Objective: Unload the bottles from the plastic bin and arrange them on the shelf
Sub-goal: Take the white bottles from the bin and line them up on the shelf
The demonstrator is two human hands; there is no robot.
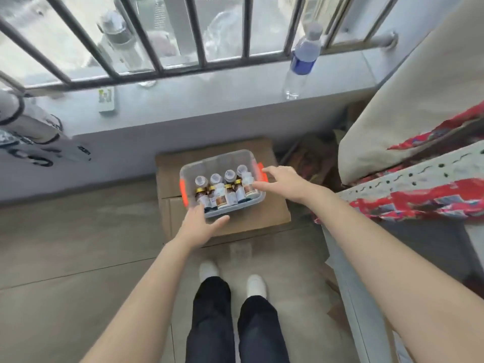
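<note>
Your bare forearms reach down and forward to a clear plastic bin (235, 206) with orange handles (184, 192) on its short ends. It holds two rows of small bottles (225, 191), some brown glass with gold caps, some white with clear caps. All stand upright, long axes vertical, caps up towards you. The bin's long axis runs across you, its right end skewed slightly away. Your left hand (199, 222) lies against the bin's near-left corner, fingers straight, thumb spread, gripping nothing. Your right hand (282, 182) hovers over the bin's right rim with fingers splayed and empty. The bottles look light and stiff, but the glass ones are probably breakable and smooth, so take each round the shoulder or cap and lift straight up. Under the bin sits a flat brown cardboard box (262, 218). Beyond the bin runs a grey window ledge (209, 100), with a clear, blue-labelled water bottle (301, 61) on it.
</note>
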